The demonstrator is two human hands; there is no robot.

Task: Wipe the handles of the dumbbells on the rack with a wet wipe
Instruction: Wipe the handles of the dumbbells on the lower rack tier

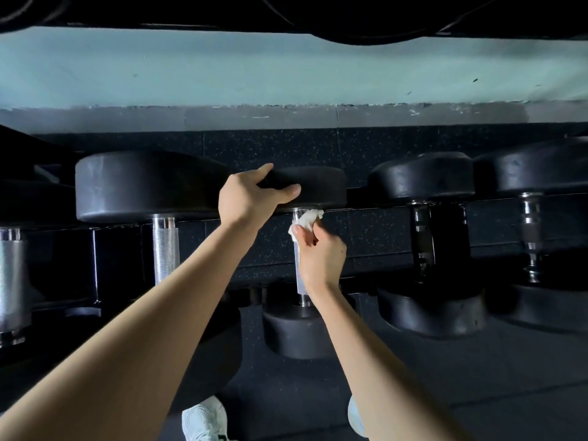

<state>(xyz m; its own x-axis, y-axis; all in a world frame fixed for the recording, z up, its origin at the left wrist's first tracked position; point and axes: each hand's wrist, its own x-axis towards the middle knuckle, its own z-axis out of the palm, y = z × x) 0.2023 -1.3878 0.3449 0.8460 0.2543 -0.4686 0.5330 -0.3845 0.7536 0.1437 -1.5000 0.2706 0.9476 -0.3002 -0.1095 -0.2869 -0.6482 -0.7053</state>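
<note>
Now the right hand (321,253) pinches the wet wipe (307,219) on the dumbbell handle (300,275) (far end); left hand (251,198) grips the far head (313,186). Next, stroke nearward.

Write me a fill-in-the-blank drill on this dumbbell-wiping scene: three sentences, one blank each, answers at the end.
1. The right hand pinches a ____ wipe.
2. The left hand grips the ____ far head of the dumbbell.
3. The wipe touches that dumbbell's metal ____.

Missing words: white; black; handle.
</note>
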